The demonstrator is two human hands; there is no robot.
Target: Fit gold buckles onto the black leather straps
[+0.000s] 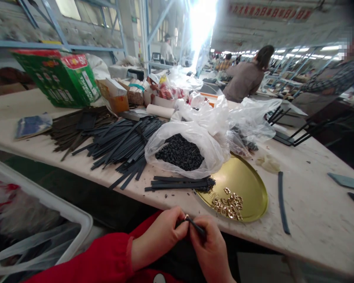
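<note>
At the table's front edge, my left hand (165,228) is closed, its thumb and fingers pinched at a small gold buckle (187,216). Close beside it, my right hand (209,243) is closed around a dark strap (198,228) that meets the buckle between the two hands. Part of the strap and buckle is hidden by my fingers. Just beyond, a gold oval tray (253,184) bears a pile of loose gold buckles (228,206). Several finished-looking dark straps (179,183) lie beside it, their right ends bunched at the tray's rim.
An open plastic bag (153,147) holds small black loops (179,153). Left of it lie heaps of dark strips (118,141), with a green box (56,82) behind. A single strip (281,204) lies at right. A white bin (82,228) stands lower left. Other people are farther back.
</note>
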